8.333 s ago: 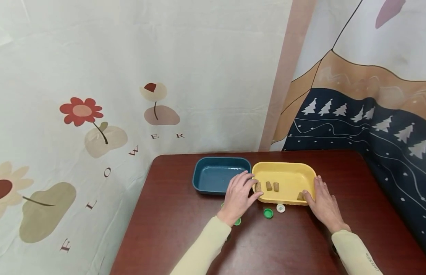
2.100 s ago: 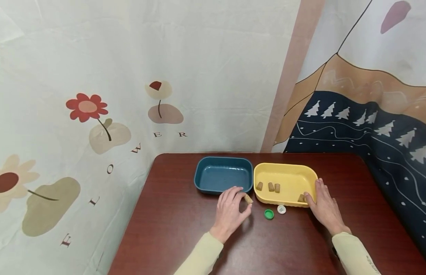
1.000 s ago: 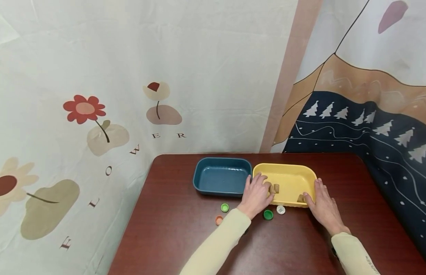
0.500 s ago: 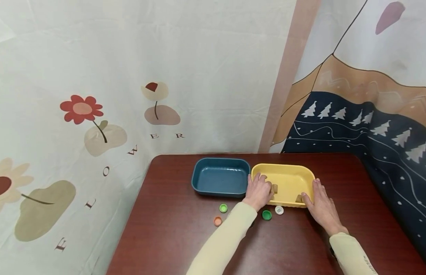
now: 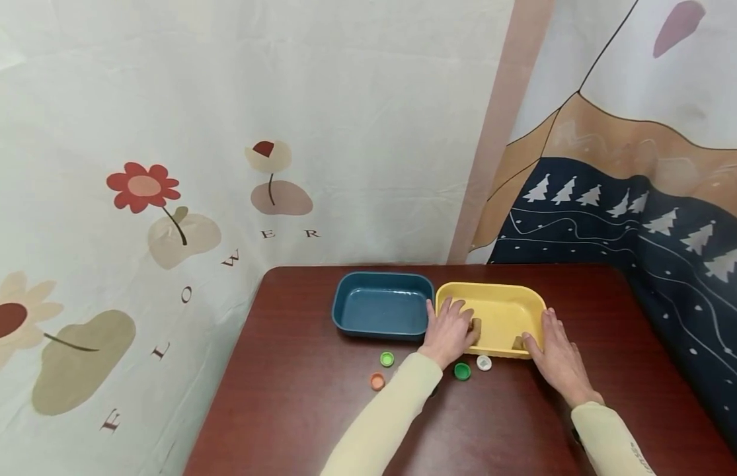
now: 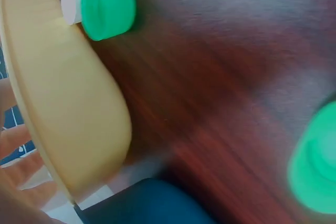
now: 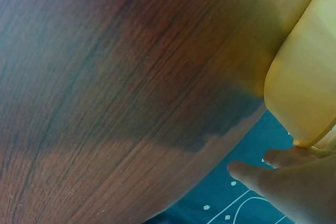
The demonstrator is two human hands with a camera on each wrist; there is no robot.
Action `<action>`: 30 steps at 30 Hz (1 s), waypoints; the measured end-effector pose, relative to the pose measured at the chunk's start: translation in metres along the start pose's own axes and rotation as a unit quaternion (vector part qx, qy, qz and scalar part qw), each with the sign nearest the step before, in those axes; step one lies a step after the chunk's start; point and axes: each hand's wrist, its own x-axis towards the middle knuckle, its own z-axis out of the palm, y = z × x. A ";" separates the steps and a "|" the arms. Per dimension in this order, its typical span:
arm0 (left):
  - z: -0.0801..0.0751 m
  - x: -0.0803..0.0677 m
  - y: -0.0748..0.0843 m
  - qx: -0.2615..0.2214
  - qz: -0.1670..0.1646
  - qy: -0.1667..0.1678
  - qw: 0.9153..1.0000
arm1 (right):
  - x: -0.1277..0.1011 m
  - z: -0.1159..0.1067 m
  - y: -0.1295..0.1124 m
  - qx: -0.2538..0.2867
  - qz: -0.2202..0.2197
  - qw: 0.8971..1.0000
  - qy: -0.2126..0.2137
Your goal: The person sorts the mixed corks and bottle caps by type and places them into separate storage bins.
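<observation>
1. Fingers of the left hand (image 5: 448,330) reach over the near left rim of the yellow tray (image 5: 504,295) and lie curled over the small brown pieces at its left end; whether they pinch one I cannot tell, since the hand hides them.
2. Just right of that hand, one brown piece (image 5: 476,325) shows inside the tray.
3. Fingers of the right hand (image 5: 557,354) lie fairly straight and close together, resting against the tray's right outer wall at its near corner, palm down on the table (image 5: 297,403).
4. Another brown piece (image 5: 518,342) sits in the tray's near right corner, just beside the right thumb.
5. Left of the yellow tray, almost touching it, stands a blue tray (image 5: 383,307).
6. On the table just in front of the yellow tray lie a dark green cap (image 5: 462,371) and a white cap (image 5: 484,362), side by side.
7. Further left, near the left forearm, lie a light green cap (image 5: 387,359) and an orange cap (image 5: 377,381).
8. Both forearms wear pale yellow sleeves (image 5: 380,430).
9. Behind the table hang a flower-printed cloth (image 5: 166,198) and a cloth printed with mountains and trees (image 5: 630,198).
</observation>
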 end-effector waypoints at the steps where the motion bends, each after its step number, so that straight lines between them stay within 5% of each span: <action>1: 0.000 -0.002 -0.001 -0.005 0.003 0.005 1.000 | 0.000 0.000 0.000 -0.003 -0.001 1.000 0.001; 8: -0.005 -0.025 -0.021 -0.004 0.031 0.066 0.997 | -0.001 0.001 0.002 -0.006 -0.007 1.000 0.013; 17: -0.016 -0.060 -0.065 -0.038 0.035 0.131 0.990 | -0.001 0.003 0.000 0.000 -0.007 1.000 0.011; 24: -0.025 -0.077 -0.116 -0.070 -0.013 0.142 0.987 | -0.004 0.002 0.001 0.006 -0.006 1.000 0.008; 30: -0.021 -0.090 -0.164 -0.089 -0.099 0.128 0.983 | -0.003 0.002 0.001 0.003 -0.011 1.000 0.009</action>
